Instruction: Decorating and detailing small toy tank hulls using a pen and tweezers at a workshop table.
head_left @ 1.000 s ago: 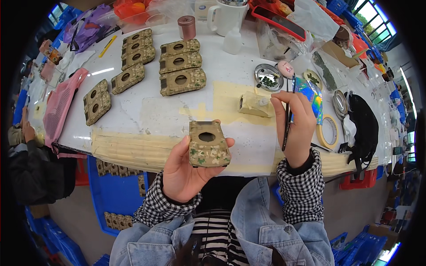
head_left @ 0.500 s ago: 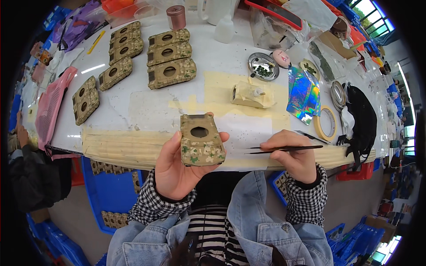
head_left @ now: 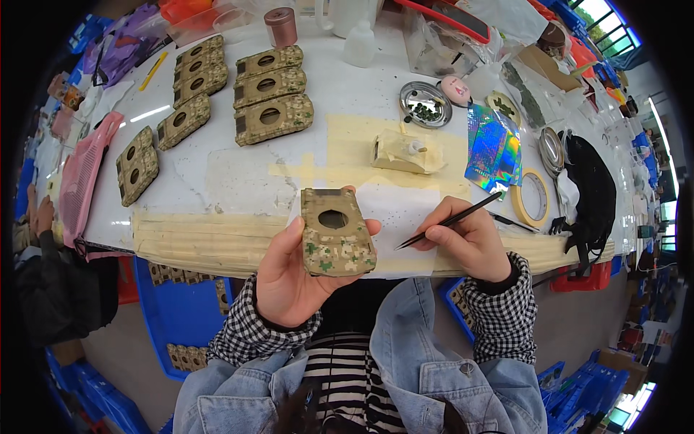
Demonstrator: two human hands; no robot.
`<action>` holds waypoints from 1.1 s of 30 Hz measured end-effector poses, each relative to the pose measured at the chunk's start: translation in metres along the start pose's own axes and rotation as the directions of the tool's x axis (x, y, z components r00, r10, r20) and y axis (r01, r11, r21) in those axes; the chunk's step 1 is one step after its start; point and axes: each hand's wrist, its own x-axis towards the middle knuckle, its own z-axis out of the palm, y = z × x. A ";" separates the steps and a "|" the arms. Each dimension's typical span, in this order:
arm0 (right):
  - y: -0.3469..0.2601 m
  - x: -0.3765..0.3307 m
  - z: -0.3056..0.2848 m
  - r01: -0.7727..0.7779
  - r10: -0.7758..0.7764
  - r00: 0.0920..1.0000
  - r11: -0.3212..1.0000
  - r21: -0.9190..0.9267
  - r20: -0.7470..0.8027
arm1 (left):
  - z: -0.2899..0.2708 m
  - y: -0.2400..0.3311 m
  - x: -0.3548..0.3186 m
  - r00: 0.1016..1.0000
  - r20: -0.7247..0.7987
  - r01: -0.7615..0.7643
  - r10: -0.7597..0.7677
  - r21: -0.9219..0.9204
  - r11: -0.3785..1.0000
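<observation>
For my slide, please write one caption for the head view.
Left hand holds a camouflage-painted plate; right hand points thin black tweezers toward it.

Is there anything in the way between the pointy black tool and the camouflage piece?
Nothing visible. The left hand holds the camouflage piece up over the table edge. The right hand holds the thin black tool, its tip just right of the piece. Only open air above white paper lies between them.
</observation>
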 end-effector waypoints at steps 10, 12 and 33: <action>0.001 0.000 0.001 -0.007 0.007 1.000 1.000 -0.004 -0.007 | -0.002 0.002 0.000 1.000 0.022 -0.007 0.007 0.003 1.000; 0.001 0.000 0.000 -0.008 0.008 1.000 1.000 -0.013 -0.006 | -0.002 0.002 -0.001 1.000 0.023 -0.008 0.008 0.004 1.000; -0.001 0.001 0.002 -0.006 0.006 1.000 0.999 -0.036 -0.017 | -0.003 0.002 -0.001 1.000 0.005 -0.010 0.010 -0.024 1.000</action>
